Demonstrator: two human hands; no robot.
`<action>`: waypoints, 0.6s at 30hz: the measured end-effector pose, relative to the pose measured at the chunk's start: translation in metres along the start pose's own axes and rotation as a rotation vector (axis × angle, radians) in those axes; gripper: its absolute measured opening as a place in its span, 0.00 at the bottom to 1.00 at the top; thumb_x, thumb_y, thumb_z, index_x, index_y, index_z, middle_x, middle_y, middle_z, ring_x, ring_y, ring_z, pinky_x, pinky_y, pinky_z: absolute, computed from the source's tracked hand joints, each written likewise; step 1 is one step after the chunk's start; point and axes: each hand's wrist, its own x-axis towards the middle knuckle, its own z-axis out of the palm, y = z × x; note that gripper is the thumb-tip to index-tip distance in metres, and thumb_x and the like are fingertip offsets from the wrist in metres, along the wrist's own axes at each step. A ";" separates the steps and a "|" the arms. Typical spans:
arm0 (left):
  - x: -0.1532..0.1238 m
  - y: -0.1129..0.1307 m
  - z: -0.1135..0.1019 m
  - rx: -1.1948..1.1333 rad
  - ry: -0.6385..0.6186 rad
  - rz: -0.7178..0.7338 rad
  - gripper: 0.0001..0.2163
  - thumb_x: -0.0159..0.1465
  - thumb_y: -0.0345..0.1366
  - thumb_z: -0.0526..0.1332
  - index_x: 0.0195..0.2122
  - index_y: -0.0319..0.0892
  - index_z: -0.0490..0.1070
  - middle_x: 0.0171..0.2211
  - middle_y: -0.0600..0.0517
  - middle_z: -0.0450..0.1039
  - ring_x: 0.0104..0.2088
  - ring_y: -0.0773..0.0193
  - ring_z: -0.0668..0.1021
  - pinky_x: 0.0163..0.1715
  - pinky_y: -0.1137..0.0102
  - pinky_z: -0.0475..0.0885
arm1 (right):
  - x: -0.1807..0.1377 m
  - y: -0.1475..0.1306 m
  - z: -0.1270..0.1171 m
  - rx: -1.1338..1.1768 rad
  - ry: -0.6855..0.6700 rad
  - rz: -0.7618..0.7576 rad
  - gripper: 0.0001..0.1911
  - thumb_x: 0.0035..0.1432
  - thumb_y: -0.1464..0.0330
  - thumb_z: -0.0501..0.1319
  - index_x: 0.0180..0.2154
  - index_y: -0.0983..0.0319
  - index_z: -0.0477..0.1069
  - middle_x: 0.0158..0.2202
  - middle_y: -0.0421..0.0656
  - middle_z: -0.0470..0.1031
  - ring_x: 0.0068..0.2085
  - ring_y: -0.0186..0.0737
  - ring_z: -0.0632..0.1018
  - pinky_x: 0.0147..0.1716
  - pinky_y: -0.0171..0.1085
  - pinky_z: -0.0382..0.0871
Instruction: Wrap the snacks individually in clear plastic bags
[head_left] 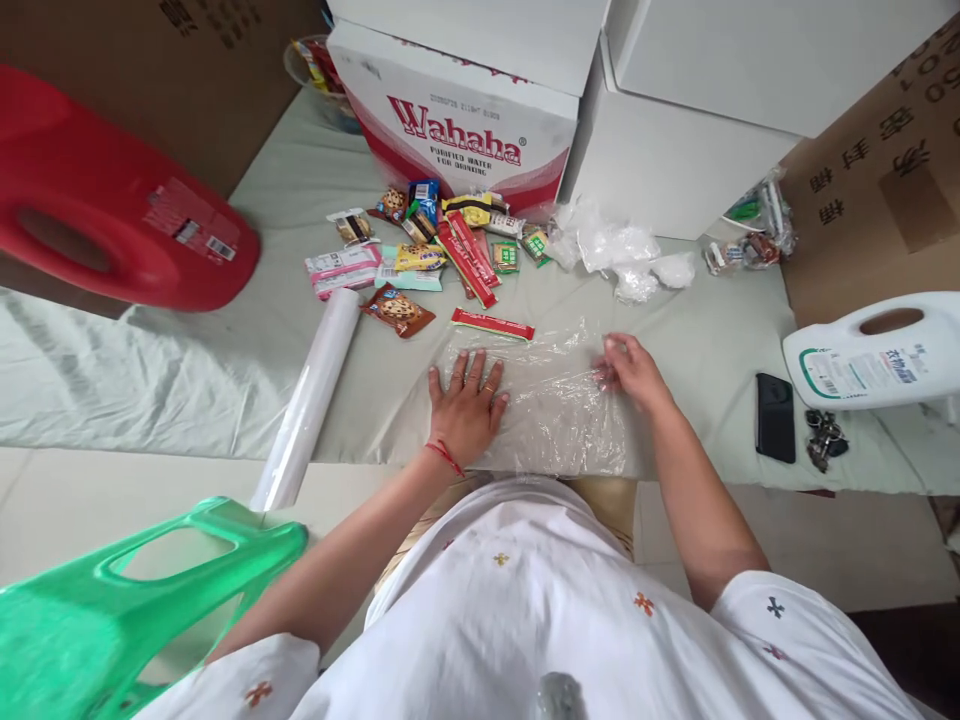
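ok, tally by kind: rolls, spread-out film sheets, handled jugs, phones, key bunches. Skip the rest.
Roll: 1
Spread clear film: 1
Handled jugs: 2 (red jug, white jug)
Phone: 1
Key bunch: 1
Total: 6

The table is covered with a pale green cloth (195, 375), on which a sheet of clear film (570, 425) is spread beneath the left hand (463, 410) and touched by the right hand (634, 372). Just beyond the left hand, a red stick packet (493, 324) is laid; farther off, snack packets (420, 257) are heaped. Crumpled clear plastic (600, 240) is bunched beyond the right hand, while to its right a black phone (775, 418), keys (823, 438) and a white bottle (847, 360) are placed.
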 end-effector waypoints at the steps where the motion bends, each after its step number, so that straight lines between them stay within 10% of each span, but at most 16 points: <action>1: -0.001 0.000 -0.002 -0.001 -0.008 -0.002 0.27 0.76 0.47 0.44 0.73 0.46 0.59 0.76 0.43 0.51 0.75 0.41 0.53 0.68 0.31 0.42 | -0.012 0.004 -0.001 0.030 -0.078 0.035 0.41 0.50 0.47 0.72 0.60 0.54 0.64 0.38 0.43 0.78 0.32 0.43 0.79 0.28 0.40 0.74; 4: -0.001 -0.005 -0.007 -0.015 -0.021 -0.003 0.27 0.76 0.47 0.44 0.73 0.47 0.59 0.75 0.43 0.51 0.75 0.43 0.55 0.69 0.31 0.40 | -0.043 0.023 -0.008 0.023 -0.207 0.076 0.41 0.45 0.53 0.76 0.58 0.58 0.68 0.32 0.38 0.75 0.29 0.39 0.77 0.27 0.38 0.72; 9: 0.002 -0.026 -0.008 -0.004 -0.027 0.081 0.26 0.76 0.46 0.43 0.73 0.49 0.57 0.76 0.44 0.50 0.75 0.47 0.56 0.70 0.33 0.34 | -0.035 0.036 -0.043 -0.195 0.037 0.013 0.23 0.52 0.50 0.68 0.41 0.60 0.76 0.25 0.38 0.70 0.26 0.38 0.72 0.28 0.39 0.69; 14: 0.003 -0.032 -0.005 0.005 -0.017 0.126 0.26 0.76 0.45 0.44 0.74 0.49 0.56 0.76 0.44 0.48 0.75 0.47 0.56 0.69 0.33 0.33 | 0.027 -0.017 -0.053 -0.768 0.330 -0.465 0.24 0.62 0.55 0.61 0.54 0.60 0.75 0.50 0.54 0.76 0.53 0.55 0.75 0.53 0.54 0.72; 18: 0.003 -0.029 -0.005 0.006 -0.018 0.115 0.26 0.76 0.45 0.45 0.73 0.50 0.57 0.76 0.45 0.49 0.74 0.46 0.58 0.69 0.33 0.34 | 0.093 -0.074 -0.008 -1.081 0.369 -0.595 0.40 0.64 0.50 0.61 0.70 0.59 0.59 0.70 0.58 0.57 0.70 0.64 0.57 0.65 0.63 0.57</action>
